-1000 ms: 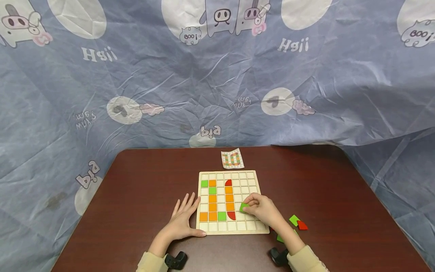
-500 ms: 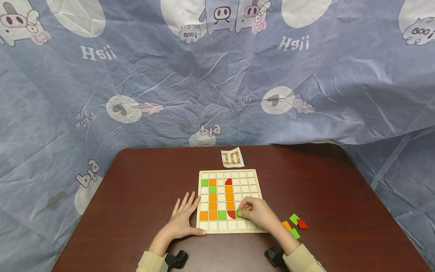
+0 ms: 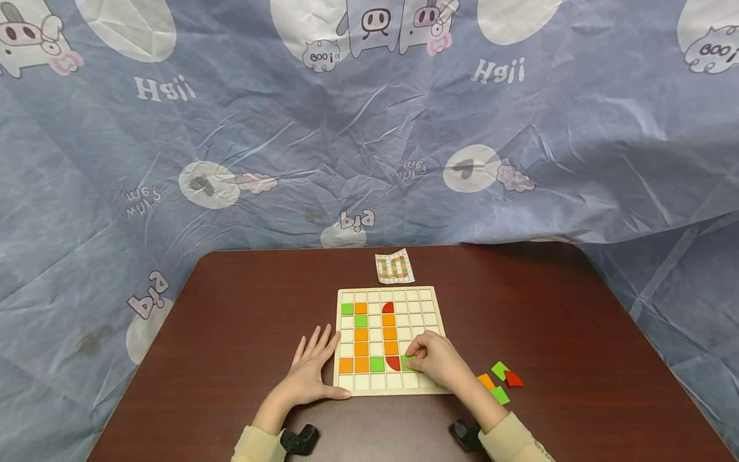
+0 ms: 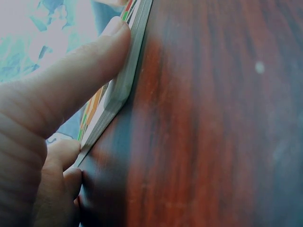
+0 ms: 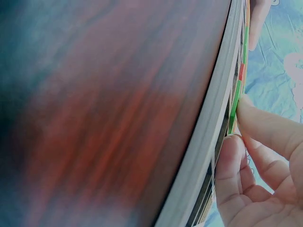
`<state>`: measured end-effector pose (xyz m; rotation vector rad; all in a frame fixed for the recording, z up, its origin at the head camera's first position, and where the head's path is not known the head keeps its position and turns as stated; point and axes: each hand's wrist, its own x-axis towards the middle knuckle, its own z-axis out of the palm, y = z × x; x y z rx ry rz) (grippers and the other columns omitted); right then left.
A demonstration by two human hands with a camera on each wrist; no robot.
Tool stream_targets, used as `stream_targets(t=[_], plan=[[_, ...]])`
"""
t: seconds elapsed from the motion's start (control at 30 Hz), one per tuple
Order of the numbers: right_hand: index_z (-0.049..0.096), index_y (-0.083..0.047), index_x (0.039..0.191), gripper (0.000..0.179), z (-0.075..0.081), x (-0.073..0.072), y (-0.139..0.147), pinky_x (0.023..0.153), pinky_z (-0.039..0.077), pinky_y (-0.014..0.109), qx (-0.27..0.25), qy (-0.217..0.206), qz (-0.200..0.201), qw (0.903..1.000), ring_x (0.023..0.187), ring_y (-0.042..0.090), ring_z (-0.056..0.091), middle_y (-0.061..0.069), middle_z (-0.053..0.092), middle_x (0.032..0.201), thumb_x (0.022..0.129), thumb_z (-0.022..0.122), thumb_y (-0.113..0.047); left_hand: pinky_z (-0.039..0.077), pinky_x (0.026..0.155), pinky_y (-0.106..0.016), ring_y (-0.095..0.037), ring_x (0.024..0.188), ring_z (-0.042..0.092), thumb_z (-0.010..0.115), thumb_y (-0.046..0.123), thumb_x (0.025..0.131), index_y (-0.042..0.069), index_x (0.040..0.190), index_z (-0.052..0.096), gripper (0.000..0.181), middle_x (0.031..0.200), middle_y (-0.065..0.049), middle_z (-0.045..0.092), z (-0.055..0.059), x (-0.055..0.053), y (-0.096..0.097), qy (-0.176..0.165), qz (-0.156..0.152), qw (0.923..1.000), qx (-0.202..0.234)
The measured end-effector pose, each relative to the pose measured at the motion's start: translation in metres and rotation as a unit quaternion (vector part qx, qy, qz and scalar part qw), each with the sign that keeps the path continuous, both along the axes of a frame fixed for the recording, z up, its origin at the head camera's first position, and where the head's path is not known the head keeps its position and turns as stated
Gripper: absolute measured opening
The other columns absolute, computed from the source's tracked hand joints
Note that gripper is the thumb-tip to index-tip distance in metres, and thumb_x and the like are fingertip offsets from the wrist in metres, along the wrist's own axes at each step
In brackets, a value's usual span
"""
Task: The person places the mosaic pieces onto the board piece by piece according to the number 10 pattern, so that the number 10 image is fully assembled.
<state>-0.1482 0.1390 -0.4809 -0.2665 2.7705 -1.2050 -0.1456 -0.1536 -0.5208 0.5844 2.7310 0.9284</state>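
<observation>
A pale wooden grid board (image 3: 345, 389) lies on the table, with green and orange square tiles and red quarter-round tiles in some cells. My left hand (image 3: 308, 372) spreads its fingers along the board's left edge, thumb at the front left corner. In the left wrist view the thumb (image 4: 104, 52) rests against the board's side. Over the right half of the board, my right hand (image 3: 435, 359) pinches a green square tile (image 3: 407, 364) just right of the lower red tile (image 3: 393, 363). The right wrist view shows that green tile (image 5: 234, 106) between thumb and finger, low at the board surface.
Right of the board lie loose tiles: two green (image 3: 500, 395), one orange (image 3: 486, 382) and one red (image 3: 513, 378). A small paper card (image 3: 395, 267) with a coloured grid pattern lies behind the board. Patterned blue cloth (image 3: 369, 128) hangs beyond the dark table (image 3: 260, 289).
My right hand has moved slightly left and toward me, bringing the green tile down beside the lower red tile. The loose tiles at right are more exposed. My left hand stays put.
</observation>
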Motion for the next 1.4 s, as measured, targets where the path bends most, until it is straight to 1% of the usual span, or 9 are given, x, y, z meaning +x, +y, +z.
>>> stream_targets(t=[0.07,0.23,0.47,0.63,0.77,0.97,1.07,1.27,1.4], plan=[[0.070,-0.012,0.075,0.015,0.000,0.000,0.000,0.060,0.043,0.018,0.004,0.000,-0.003,1.0000,0.065,0.003,0.050,-0.002,0.055,0.075,0.074,0.083,-0.006,-0.003,0.120,-0.058,-0.035,0.154,0.001,0.085,0.054,0.067,0.014,0.158,0.022,0.118,0.166,-0.014,0.010,0.000,0.000,0.000,-0.001,0.000,1.0000,-0.004],[0.070,-0.012,0.076,0.014,-0.001,0.000,0.000,0.061,0.044,0.018,0.002,-0.004,-0.007,1.0000,0.066,0.004,0.052,-0.003,0.056,0.076,0.074,0.083,-0.007,-0.002,0.120,-0.060,-0.037,0.154,0.002,0.086,0.053,0.067,0.011,0.158,0.023,0.118,0.166,-0.016,0.011,0.001,0.000,0.000,0.001,-0.001,1.0000,-0.001],[0.073,-0.010,0.089,0.011,0.007,0.000,0.014,0.062,0.047,0.020,-0.040,-0.043,-0.036,0.9976,0.070,0.008,0.058,-0.003,0.065,0.077,0.081,0.080,-0.014,-0.002,0.120,-0.060,-0.037,0.154,0.002,0.087,0.052,0.066,0.010,0.157,0.024,0.118,0.165,-0.016,0.011,0.003,0.000,0.001,-0.002,0.003,1.0000,0.006],[0.074,-0.007,0.097,0.015,0.015,0.003,0.037,0.065,0.050,0.023,-0.063,-0.063,-0.057,0.9944,0.076,0.012,0.063,0.000,0.071,0.083,0.085,0.076,-0.015,-0.002,0.120,-0.061,-0.037,0.154,0.002,0.087,0.051,0.066,0.009,0.157,0.024,0.118,0.165,-0.017,0.011,0.004,0.000,0.001,-0.001,0.002,1.0000,0.006],[0.072,-0.005,0.104,0.021,0.015,0.007,0.060,0.067,0.053,0.027,-0.072,-0.081,-0.063,0.9921,0.080,0.015,0.066,0.004,0.073,0.089,0.088,0.074,-0.018,-0.002,0.120,-0.060,-0.037,0.154,0.002,0.087,0.051,0.067,0.010,0.157,0.024,0.117,0.165,-0.016,0.011,0.003,-0.001,0.001,-0.003,0.001,1.0000,0.003],[0.070,-0.004,0.112,0.031,0.015,0.016,0.093,0.067,0.053,0.030,-0.067,-0.092,-0.083,0.9900,0.083,0.018,0.064,0.009,0.073,0.096,0.091,0.071,-0.026,-0.002,0.120,-0.061,-0.038,0.153,0.002,0.087,0.052,0.066,0.008,0.157,0.024,0.118,0.165,-0.017,0.011,0.002,-0.001,0.000,-0.002,-0.001,1.0000,0.005],[0.069,-0.004,0.117,0.036,0.017,0.022,0.111,0.069,0.054,0.028,-0.060,-0.097,-0.094,0.9891,0.087,0.018,0.066,0.009,0.073,0.102,0.091,0.070,-0.030,-0.002,0.120,-0.061,-0.038,0.153,0.002,0.086,0.052,0.066,0.008,0.157,0.024,0.118,0.165,-0.017,0.011,0.001,0.000,0.000,-0.002,-0.003,1.0000,0.005],[0.066,-0.001,0.117,0.039,0.016,0.031,0.144,0.072,0.054,0.026,-0.048,-0.100,-0.110,0.9877,0.086,0.012,0.068,0.009,0.073,0.105,0.090,0.073,-0.028,-0.002,0.120,-0.061,-0.038,0.153,0.002,0.086,0.053,0.067,0.009,0.157,0.024,0.118,0.165,-0.017,0.011,0.000,0.000,0.000,-0.001,-0.005,1.0000,0.007],[0.065,0.000,0.115,0.040,0.013,0.036,0.158,0.071,0.054,0.025,-0.030,-0.112,-0.102,0.9880,0.085,0.010,0.066,0.010,0.071,0.105,0.087,0.076,-0.027,-0.002,0.119,-0.062,-0.039,0.153,0.003,0.086,0.052,0.067,0.008,0.157,0.024,0.118,0.165,-0.017,0.012,0.000,0.000,-0.001,0.001,-0.004,0.9999,0.009]])
